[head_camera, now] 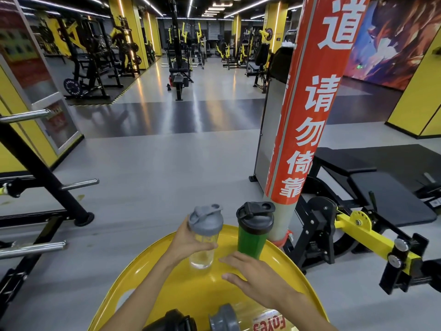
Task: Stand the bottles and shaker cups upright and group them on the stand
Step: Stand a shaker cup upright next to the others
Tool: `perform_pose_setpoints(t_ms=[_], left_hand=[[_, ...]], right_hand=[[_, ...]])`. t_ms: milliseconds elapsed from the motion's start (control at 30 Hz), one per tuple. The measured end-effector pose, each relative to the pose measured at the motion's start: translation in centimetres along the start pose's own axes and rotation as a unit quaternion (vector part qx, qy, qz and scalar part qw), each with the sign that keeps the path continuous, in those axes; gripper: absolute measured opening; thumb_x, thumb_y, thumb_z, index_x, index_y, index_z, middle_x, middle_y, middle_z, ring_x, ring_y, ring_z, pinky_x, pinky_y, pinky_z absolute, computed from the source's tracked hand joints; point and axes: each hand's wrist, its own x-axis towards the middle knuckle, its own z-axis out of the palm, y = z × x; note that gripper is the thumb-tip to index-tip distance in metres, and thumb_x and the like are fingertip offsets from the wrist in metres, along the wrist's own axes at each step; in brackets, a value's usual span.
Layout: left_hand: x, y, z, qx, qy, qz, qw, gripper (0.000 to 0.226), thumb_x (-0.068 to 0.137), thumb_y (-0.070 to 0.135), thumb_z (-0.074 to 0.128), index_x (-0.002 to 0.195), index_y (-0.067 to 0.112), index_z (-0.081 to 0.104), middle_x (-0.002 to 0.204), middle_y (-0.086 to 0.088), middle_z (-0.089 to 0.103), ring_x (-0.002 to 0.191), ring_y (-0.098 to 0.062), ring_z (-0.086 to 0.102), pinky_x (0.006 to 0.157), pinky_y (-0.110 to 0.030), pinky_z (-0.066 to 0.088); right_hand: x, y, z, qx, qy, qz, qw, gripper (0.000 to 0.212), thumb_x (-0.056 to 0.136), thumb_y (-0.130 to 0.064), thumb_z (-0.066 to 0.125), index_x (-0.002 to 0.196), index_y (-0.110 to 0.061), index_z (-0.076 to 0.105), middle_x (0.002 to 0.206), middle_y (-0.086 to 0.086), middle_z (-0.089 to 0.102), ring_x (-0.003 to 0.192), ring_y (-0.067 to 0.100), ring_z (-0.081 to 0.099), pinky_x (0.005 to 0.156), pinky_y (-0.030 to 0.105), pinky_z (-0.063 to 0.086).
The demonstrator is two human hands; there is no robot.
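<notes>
A clear shaker cup with a grey lid [205,232] stands upright on the yellow stand [143,266]; my left hand [188,242] is wrapped around its side. Just to its right a green shaker cup with a black lid [253,230] stands upright. My right hand [253,273] hovers in front of the green cup with fingers spread, holding nothing. At the near edge a clear bottle with a grey cap [226,318] lies on its side, its red label partly hidden by my right arm. A black-lidded item [174,321] lies left of it, cut off by the frame.
A red-wrapped pillar [307,111] rises right behind the green cup. A black and yellow bench machine [358,211] stands to the right, a black rack with chrome pegs [35,187] to the left. Grey gym floor stretches ahead.
</notes>
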Motion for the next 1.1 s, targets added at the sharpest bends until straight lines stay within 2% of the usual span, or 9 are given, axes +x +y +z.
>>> perform_pose_setpoints(t_ms=[67, 167, 333, 500, 733, 833, 900, 1000, 1100], left_hand=[[-0.2, -0.6, 0.0, -0.006, -0.003, -0.001, 1.000, 0.086, 0.053, 0.005, 0.100, 0.126, 0.019, 0.056, 0.120, 0.000, 0.068, 0.108, -0.009, 0.066, 0.082, -0.023, 0.056], [-0.1, -1.5, -0.3, -0.014, -0.020, -0.009, 1.000, 0.089, 0.051, 0.006, 0.100, 0.128, 0.017, 0.057, 0.121, -0.001, 0.070, 0.110, -0.011, 0.067, 0.083, -0.023, 0.056], [-0.6, -1.7, -0.6, -0.003, -0.036, -0.014, 0.999, 0.084, 0.053, 0.007, 0.100, 0.125, 0.023, 0.060, 0.121, 0.003, 0.070, 0.112, -0.009, 0.066, 0.092, -0.032, 0.057], [-0.9, -1.7, -0.2, 0.009, -0.033, -0.007, 0.999, 0.081, 0.057, 0.001, 0.097, 0.126, 0.017, 0.057, 0.122, 0.001, 0.067, 0.105, 0.001, 0.065, 0.081, -0.018, 0.054], [-1.1, -1.9, 0.0, 0.022, -0.035, -0.014, 0.999, 0.079, 0.060, 0.001, 0.094, 0.127, 0.020, 0.056, 0.124, 0.000, 0.067, 0.108, -0.003, 0.065, 0.083, -0.019, 0.054], [-1.5, -1.8, 0.2, 0.025, -0.040, -0.024, 0.999, 0.084, 0.060, 0.010, 0.097, 0.131, 0.022, 0.053, 0.127, 0.004, 0.065, 0.116, -0.009, 0.062, 0.086, -0.018, 0.053], [-2.1, -1.5, 0.1, 0.032, -0.045, -0.031, 0.998, 0.092, 0.060, 0.018, 0.098, 0.137, 0.024, 0.048, 0.133, 0.009, 0.059, 0.122, -0.008, 0.055, 0.093, -0.017, 0.046], [-3.8, -1.2, -0.7, 0.044, -0.044, -0.033, 0.998, 0.108, 0.059, 0.027, 0.099, 0.146, 0.028, 0.035, 0.141, 0.012, 0.049, 0.129, -0.009, 0.046, 0.104, -0.027, 0.038], [-6.7, -1.5, -1.9, 0.053, -0.040, -0.043, 0.997, 0.109, 0.063, 0.037, 0.095, 0.151, 0.031, 0.032, 0.142, 0.013, 0.043, 0.131, -0.008, 0.041, 0.106, -0.029, 0.037]], right_hand=[[0.0, 0.0, -0.1, -0.002, 0.000, -0.002, 1.000, 0.046, 0.101, -0.056, 0.034, 0.143, -0.038, 0.039, 0.136, -0.016, 0.048, 0.120, 0.007, 0.050, 0.093, 0.027, 0.045], [-0.1, 0.2, -0.3, -0.008, 0.003, 0.001, 1.000, 0.047, 0.102, -0.056, 0.034, 0.144, -0.037, 0.038, 0.136, -0.014, 0.049, 0.122, 0.008, 0.050, 0.095, 0.027, 0.045], [-0.1, 0.9, 0.0, -0.009, 0.000, 0.009, 1.000, 0.049, 0.102, -0.056, 0.034, 0.145, -0.036, 0.038, 0.137, -0.014, 0.048, 0.122, 0.007, 0.049, 0.095, 0.027, 0.045], [-0.1, 1.5, 0.3, -0.011, -0.008, 0.014, 1.000, 0.050, 0.101, -0.056, 0.035, 0.147, -0.034, 0.038, 0.140, -0.013, 0.048, 0.125, 0.007, 0.048, 0.097, 0.026, 0.044], [0.1, 1.4, 0.4, -0.024, -0.009, 0.006, 1.000, 0.050, 0.101, -0.057, 0.034, 0.146, -0.035, 0.037, 0.137, -0.012, 0.049, 0.121, 0.008, 0.051, 0.094, 0.027, 0.046], [0.0, 1.1, 0.1, -0.029, -0.007, -0.002, 1.000, 0.050, 0.101, -0.056, 0.035, 0.146, -0.034, 0.038, 0.135, -0.012, 0.049, 0.120, 0.008, 0.052, 0.094, 0.027, 0.046], [-0.2, 0.8, -0.3, -0.033, -0.008, -0.009, 0.999, 0.050, 0.101, -0.056, 0.035, 0.145, -0.035, 0.038, 0.134, -0.013, 0.050, 0.119, 0.007, 0.051, 0.094, 0.028, 0.047], [-0.7, 0.8, -0.9, -0.043, -0.015, -0.019, 0.999, 0.050, 0.100, -0.058, 0.036, 0.145, -0.036, 0.038, 0.134, -0.015, 0.049, 0.121, 0.005, 0.049, 0.096, 0.028, 0.046], [-1.9, 0.8, -1.4, -0.050, -0.040, -0.024, 0.998, 0.058, 0.097, -0.065, 0.035, 0.148, -0.037, 0.036, 0.141, -0.017, 0.046, 0.128, 0.004, 0.045, 0.102, 0.027, 0.043]])
